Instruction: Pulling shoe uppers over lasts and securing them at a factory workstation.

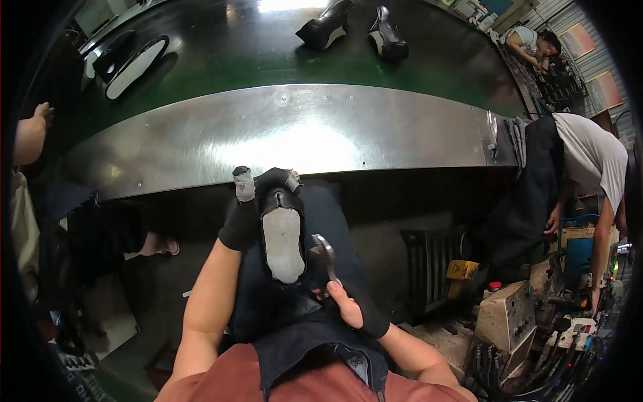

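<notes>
Shoe (pixel 282 244) over lap (pixel 331 211), tool (pixel 324 252) just right; ledge (pixel 268 134) ahead; other shoes (pixel 388 35) on worktop (pixel 248 63) beyond.

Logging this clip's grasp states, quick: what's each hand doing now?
Left hand: closed on the black shoe, light sole facing up.
Right hand: closed, holding the metal tool.
</notes>
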Available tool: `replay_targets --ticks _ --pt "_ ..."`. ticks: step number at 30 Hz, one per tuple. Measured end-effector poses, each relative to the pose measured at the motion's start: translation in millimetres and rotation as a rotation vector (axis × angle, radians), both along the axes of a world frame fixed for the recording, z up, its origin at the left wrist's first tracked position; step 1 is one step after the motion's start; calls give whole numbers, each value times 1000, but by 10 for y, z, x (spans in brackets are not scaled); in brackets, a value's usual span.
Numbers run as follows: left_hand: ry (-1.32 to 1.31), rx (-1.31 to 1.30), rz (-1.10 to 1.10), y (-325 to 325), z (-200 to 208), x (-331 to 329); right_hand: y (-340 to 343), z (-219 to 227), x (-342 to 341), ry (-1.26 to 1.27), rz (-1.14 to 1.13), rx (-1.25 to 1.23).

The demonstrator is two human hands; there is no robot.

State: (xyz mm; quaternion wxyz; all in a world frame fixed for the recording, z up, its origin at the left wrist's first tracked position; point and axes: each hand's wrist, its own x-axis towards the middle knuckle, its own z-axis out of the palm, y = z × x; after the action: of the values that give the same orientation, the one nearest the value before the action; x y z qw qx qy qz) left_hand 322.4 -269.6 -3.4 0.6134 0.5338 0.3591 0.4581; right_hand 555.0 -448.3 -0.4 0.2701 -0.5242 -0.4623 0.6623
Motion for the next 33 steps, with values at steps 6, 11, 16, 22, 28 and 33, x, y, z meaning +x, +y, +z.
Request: replay_targets --ticks 6,11,16,22,28,33 --pt "-79 17 -37 -93 -60 26 672 407 -267 571 35 -297" --pt "23 172 38 -152 -53 41 667 521 -290 39 246 -108" --pt "-33 148 -16 -120 -7 49 347 29 -730 -206 -62 463" --pt "352 164 47 -826 602 87 -41 -282 -411 -48 211 542" --pt "365 -96 -105 -1668 614 75 -555 -562 41 67 604 317" --pt "399 18 -75 -1803 583 48 -787 -783 143 8 545 496"
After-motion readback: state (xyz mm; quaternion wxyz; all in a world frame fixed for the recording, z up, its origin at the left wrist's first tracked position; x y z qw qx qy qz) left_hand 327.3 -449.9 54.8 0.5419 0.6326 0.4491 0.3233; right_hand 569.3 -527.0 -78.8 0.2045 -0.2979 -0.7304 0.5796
